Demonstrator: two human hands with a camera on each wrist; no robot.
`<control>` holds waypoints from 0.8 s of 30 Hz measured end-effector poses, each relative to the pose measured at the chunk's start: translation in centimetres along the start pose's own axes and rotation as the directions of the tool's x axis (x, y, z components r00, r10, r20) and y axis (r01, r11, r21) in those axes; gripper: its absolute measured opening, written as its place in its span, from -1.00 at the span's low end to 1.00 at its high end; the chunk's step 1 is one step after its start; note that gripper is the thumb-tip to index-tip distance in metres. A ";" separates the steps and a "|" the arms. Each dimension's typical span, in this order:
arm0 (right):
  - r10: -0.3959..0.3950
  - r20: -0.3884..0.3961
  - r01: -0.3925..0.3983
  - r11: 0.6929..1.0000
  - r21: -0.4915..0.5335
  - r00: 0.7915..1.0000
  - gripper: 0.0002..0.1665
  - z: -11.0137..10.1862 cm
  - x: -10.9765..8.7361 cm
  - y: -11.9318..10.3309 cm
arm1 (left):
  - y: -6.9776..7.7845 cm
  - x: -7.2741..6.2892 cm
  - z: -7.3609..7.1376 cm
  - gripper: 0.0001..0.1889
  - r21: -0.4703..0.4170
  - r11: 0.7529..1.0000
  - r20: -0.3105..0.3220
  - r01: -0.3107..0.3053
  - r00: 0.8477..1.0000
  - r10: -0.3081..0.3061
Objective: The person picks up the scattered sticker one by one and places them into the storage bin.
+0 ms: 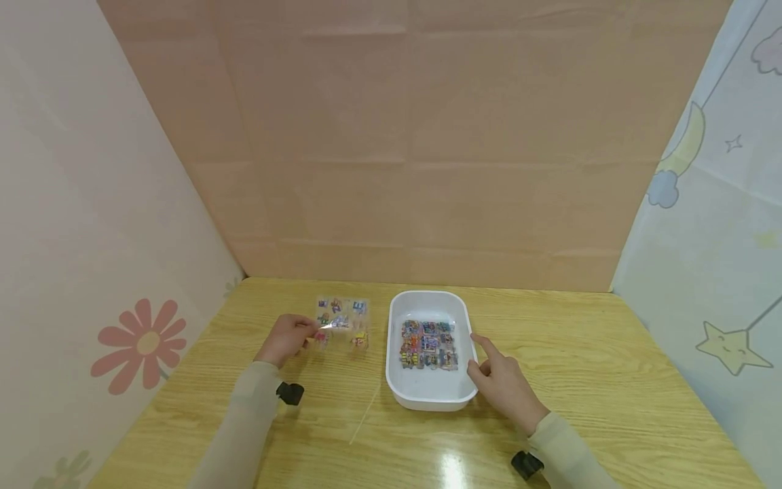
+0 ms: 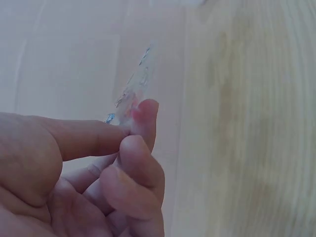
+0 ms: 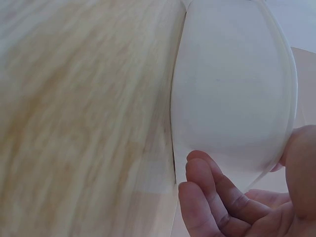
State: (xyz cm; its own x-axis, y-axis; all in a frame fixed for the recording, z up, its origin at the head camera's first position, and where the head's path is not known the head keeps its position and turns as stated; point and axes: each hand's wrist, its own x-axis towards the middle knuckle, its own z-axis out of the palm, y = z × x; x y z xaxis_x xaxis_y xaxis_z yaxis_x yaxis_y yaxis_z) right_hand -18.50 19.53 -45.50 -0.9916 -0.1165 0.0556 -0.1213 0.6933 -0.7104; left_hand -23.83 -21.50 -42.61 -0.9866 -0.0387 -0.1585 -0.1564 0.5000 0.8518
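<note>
My left hand (image 1: 292, 337) pinches a clear sheet of small colourful stickers (image 1: 348, 324) by its near left edge, between thumb and fingers. In the left wrist view the sticker sheet (image 2: 136, 94) shows almost edge-on, rising from the fingertips. A white plastic basin (image 1: 430, 394) sits on the table to the right of that sheet. More colourful stickers in clear film (image 1: 429, 344) lie flat on its bottom. My right hand (image 1: 504, 384) holds the basin's right side, thumb over the rim. Seen from the right wrist, its fingers (image 3: 197, 177) curl against the basin's outer wall (image 3: 232, 89).
The wood-grain table (image 1: 580, 380) carries everything. Brown paper (image 1: 403, 170) stands behind it. A flower-printed white sheet (image 1: 79, 204) borders the left, and one printed with stars and a moon (image 1: 721, 258) borders the right.
</note>
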 end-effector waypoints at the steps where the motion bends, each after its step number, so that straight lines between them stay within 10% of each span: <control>1: 0.000 0.000 0.000 1.000 0.000 1.000 -0.34 0.0 0.0 0.0 | 0.3 -0.1 0.0 -0.70 -0.010 1.000 -0.001 -0.002 1.000 0.002; 24: 0.008 0.000 -0.008 1.000 0.000 1.000 -0.34 0.0 0.0 -0.2 | 5.4 -0.3 1.1 -0.65 -0.043 0.998 0.016 -0.052 0.998 0.053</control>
State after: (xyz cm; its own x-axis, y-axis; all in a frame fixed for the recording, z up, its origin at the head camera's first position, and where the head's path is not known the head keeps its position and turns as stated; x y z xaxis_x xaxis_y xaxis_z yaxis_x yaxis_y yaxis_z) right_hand -18.44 19.42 -45.37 -0.9926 -0.1108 0.0502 -0.1134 0.6940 -0.7110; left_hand -24.29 -17.87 -38.51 -0.9927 0.0014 -0.1208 -0.1064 0.4635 0.8797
